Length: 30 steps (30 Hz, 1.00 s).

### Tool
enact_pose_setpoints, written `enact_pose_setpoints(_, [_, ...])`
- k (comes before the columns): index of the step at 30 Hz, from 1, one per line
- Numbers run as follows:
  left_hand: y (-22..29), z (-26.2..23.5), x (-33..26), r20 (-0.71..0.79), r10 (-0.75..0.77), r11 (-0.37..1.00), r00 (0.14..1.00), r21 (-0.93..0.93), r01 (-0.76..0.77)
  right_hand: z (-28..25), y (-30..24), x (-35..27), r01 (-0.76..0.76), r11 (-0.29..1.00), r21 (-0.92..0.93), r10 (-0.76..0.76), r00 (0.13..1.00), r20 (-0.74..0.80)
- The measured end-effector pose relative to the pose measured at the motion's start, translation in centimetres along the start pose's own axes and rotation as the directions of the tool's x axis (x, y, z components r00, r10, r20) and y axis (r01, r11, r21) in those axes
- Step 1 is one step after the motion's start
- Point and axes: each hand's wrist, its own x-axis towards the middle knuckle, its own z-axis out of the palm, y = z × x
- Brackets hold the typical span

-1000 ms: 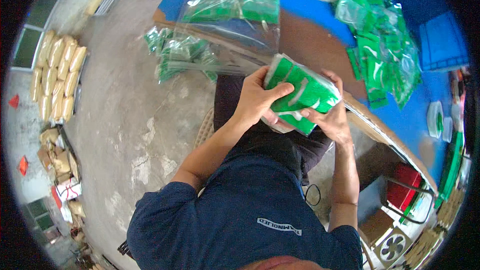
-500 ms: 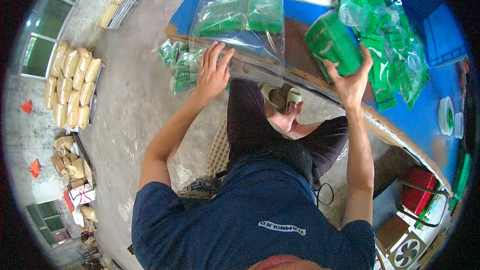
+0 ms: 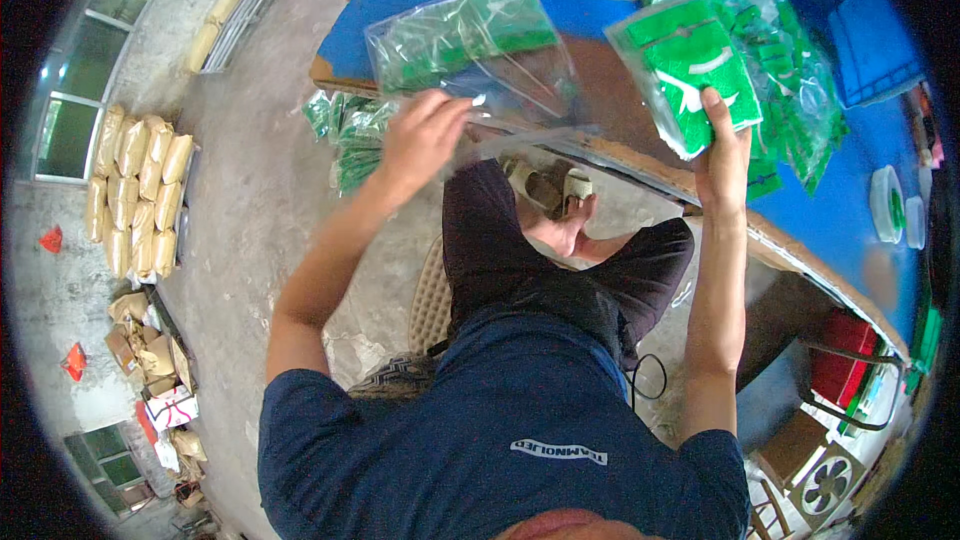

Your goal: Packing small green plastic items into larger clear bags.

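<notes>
Fingers (image 3: 712,105) grip green packet stack (image 3: 685,65) — clear bag (image 3: 470,50) leftward

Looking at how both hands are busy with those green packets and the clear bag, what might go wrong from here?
The right hand holds the stack of green packets from below only, so packets could slide off. The left hand has just an edge of the clear plastic bag, which hangs over the table edge; it might slip down to the loose green packets on the floor.
</notes>
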Motion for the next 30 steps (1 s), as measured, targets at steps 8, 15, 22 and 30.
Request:
enact_pose_setpoints(8, [7.8,7.3,4.6,0.309,-0.338,0.852,0.889,-0.301,0.428,1.0,-1.1,-0.7,-0.101,0.988,0.119,0.095,0.994,0.059])
enact_pose_setpoints(15, [4.6,7.4,6.3,0.106,-0.511,0.589,0.853,-0.680,0.437,0.6,-0.1,-0.6,-0.329,0.914,-0.237,0.403,0.808,0.431])
enact_pose_setpoints(22, [7.4,4.5,9.1,-0.126,-0.290,0.853,0.949,-0.484,0.196,1.3,1.0,1.4,-0.449,0.843,-0.296,0.526,0.804,0.278])
enact_pose_setpoints(30, [9.4,3.8,9.1,-0.154,-0.222,0.929,0.963,-0.333,0.161,6.9,3.6,3.2,-0.580,0.783,-0.225,0.616,0.671,0.414])
